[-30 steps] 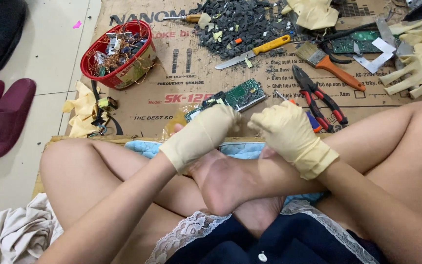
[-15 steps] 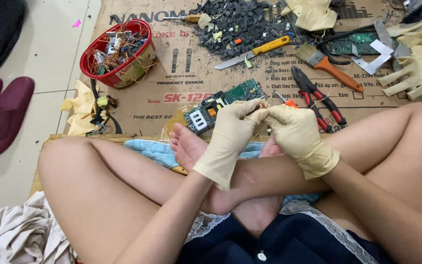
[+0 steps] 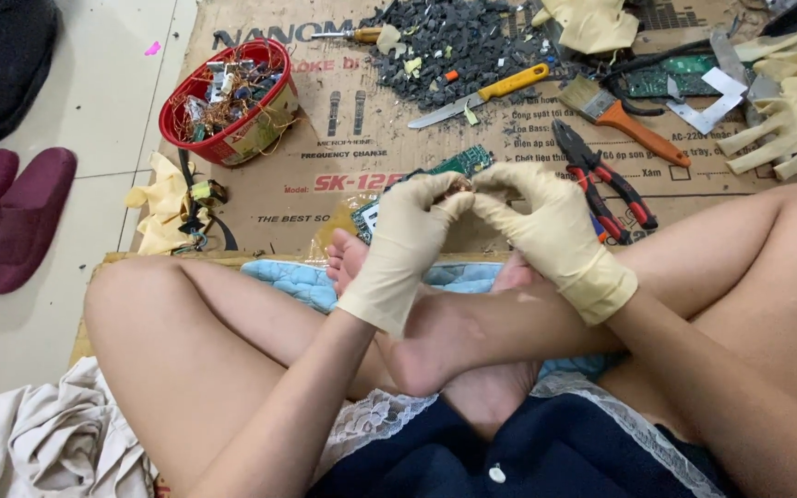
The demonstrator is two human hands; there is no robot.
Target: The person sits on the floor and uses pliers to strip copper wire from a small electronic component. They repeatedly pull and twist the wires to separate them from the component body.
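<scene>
From the head camera, the gloved left hand (image 3: pixel 408 242) and gloved right hand (image 3: pixel 546 231) meet fingertip to fingertip, both pinched shut on a tiny part (image 3: pixel 460 187) between them. The green circuit board (image 3: pixel 454 166) lies just behind, at 12 o'clock. Red pliers (image 3: pixel 601 180) lie at 2 o'clock, a red basket (image 3: pixel 274 111) at 10 o'clock.

small part (image 3: pixel 459 187), pinched between gloved fingertips

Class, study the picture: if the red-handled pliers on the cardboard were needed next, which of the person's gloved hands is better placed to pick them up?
Probably the right hand: the pliers lie just beside it, while the left hand would have to cross over.
</scene>
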